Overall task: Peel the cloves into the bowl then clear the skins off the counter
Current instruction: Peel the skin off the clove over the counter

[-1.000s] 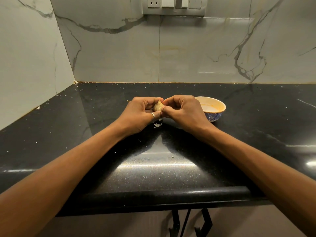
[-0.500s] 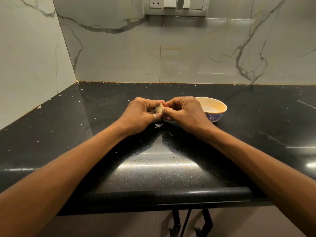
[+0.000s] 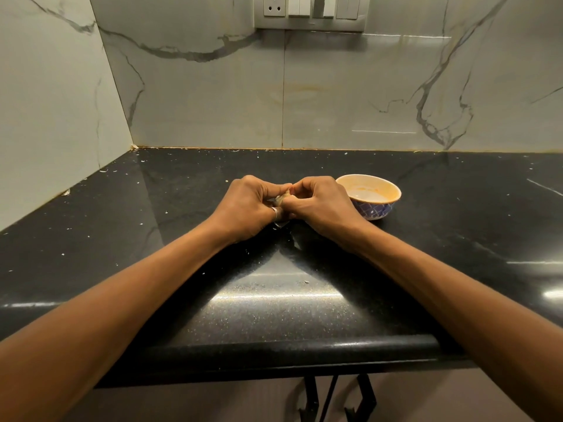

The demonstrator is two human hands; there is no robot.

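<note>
A pale garlic bulb sits between my two hands, mostly hidden by the fingers. My left hand, with a ring on one finger, grips it from the left. My right hand pinches it from the right with curled fingers. Both hands hover low over the black counter. A small bowl, blue-patterned outside and orange-stained inside, stands just right of my right hand. A scrap of skin lies on the counter under the hands.
Small white skin flecks are scattered over the counter, more along the back and left walls. Marble-look walls close the back and left. A switch panel is on the back wall. The counter's rounded front edge is near me.
The bulb has sunk deeper between my fingers and shows less. Both hands have drawn slightly lower toward the counter; the bowl stays put.
</note>
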